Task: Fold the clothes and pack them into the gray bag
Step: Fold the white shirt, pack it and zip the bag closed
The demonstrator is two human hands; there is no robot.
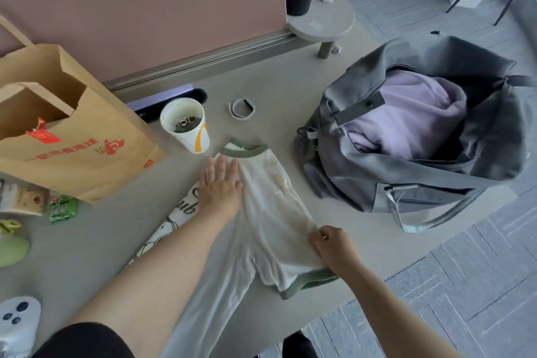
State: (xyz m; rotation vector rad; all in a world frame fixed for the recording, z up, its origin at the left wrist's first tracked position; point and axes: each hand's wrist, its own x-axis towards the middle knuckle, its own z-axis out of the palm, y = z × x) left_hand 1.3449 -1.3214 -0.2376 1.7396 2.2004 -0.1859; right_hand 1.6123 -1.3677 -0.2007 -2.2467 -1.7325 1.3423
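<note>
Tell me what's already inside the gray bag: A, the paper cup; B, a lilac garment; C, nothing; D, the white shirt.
B: a lilac garment shows through the open top of the gray bag; the white shirt lies on the desk.

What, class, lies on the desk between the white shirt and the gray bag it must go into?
Nothing visible: bare desk separates the white shirt from the gray bag, whose top is open, though a purple garment already fills part of it.
</note>
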